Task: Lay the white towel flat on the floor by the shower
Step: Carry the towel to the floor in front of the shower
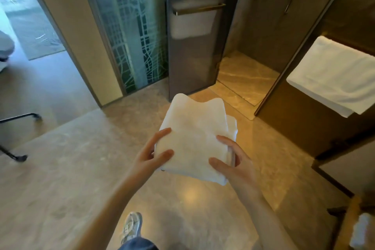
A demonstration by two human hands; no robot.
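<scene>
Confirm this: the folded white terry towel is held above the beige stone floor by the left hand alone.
Wrong on the hands. The head view shows the folded white terry towel held above the beige stone floor by both the left hand and the right hand, one at each side.

I see a bare left forearm (105, 207) and right forearm (257, 215), and at six o'clock a grey-and-white laced sneaker (131, 227) and a dark blue denim trouser leg (139, 244).

Warm dim light, floor (188, 195) glare, soft blur, edges bowed
</scene>
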